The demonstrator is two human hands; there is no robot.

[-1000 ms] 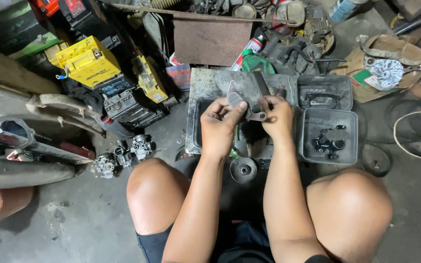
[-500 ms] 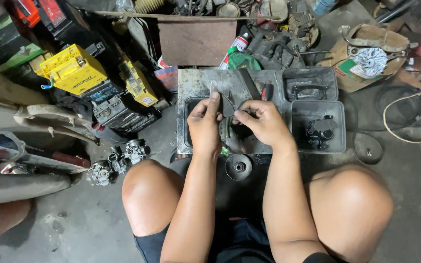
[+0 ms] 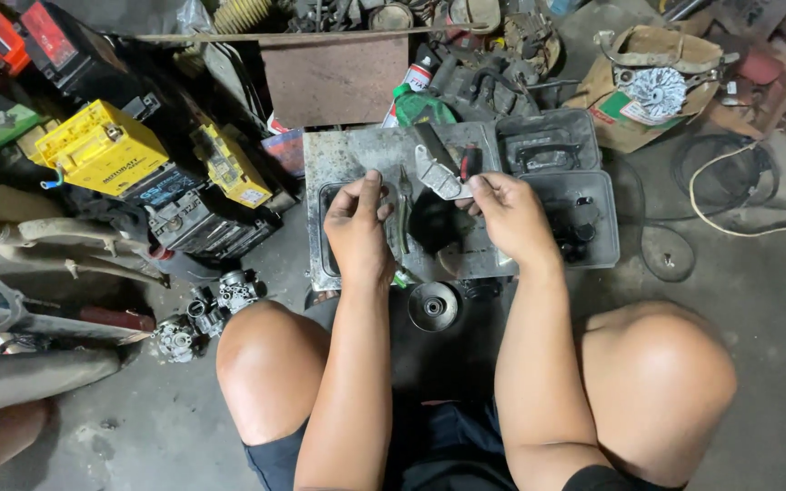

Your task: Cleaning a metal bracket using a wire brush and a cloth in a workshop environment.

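Note:
I sit on the floor with a flat metal tray (image 3: 338, 159) in front of my knees. My right hand (image 3: 511, 218) pinches the lower end of a grey, angled metal part (image 3: 438, 171) just above the tray. My left hand (image 3: 357, 227) hovers over the tray's left side with its fingers curled and thumb against the index finger. I cannot tell whether anything small is in it. A pair of pliers (image 3: 404, 214) lies on the tray between my hands. A red-handled tool (image 3: 468, 162) lies beside the grey part.
Two grey plastic trays (image 3: 598, 245) with small black parts stand to the right. A round pulley (image 3: 434, 305) lies between my knees, carburettors (image 3: 229, 295) by my left knee. Yellow batteries (image 3: 102, 145), a rusty plate (image 3: 334, 77), a white cable (image 3: 730, 209) and scrap crowd the far side.
Both hands held the grey part together one second ago. My left hand has let go and moved left and down; my right hand now holds the part alone, lower, over the tray.

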